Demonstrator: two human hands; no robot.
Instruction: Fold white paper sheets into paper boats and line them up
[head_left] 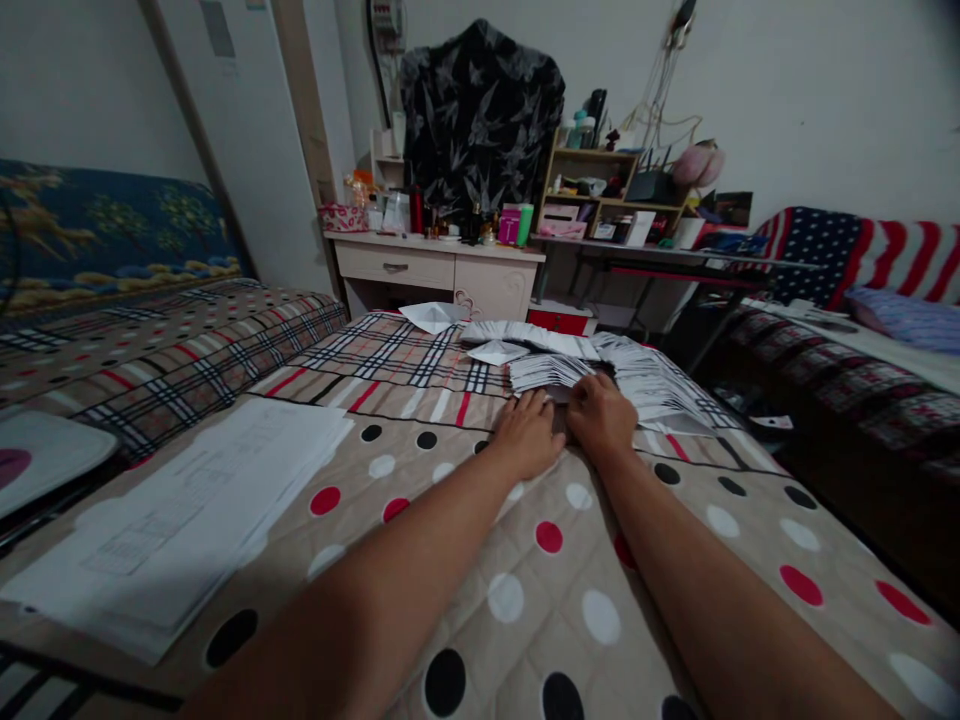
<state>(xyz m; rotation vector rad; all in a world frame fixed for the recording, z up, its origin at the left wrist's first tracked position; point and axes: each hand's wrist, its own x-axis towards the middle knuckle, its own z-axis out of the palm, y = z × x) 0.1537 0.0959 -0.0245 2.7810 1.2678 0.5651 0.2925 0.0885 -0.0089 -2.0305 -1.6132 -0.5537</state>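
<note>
Both my hands rest at the near edge of a row of folded white papers (551,371) on the bed. My left hand (527,434) lies palm down, fingers stretched forward, fingertips by the row's front edge. To its right, my right hand (603,416) is closed with curled fingers against the papers; what it grips is hidden. A dark strip shows between the two hands. Beyond lies another row of folded papers (525,336), and a fanned stack of folded papers (652,380) spreads to the right. Two pointed folded paper pieces, one (433,317) farther back and one (496,352) closer, lie to the left.
Printed sheets (202,500) lie flat on the polka-dot and plaid bedspread (465,560) at left. A white drawer desk (397,262) with bottles stands behind the bed. A wooden shelf (592,157) holds small items. Another bed with a stars-and-stripes cloth (892,255) is at right.
</note>
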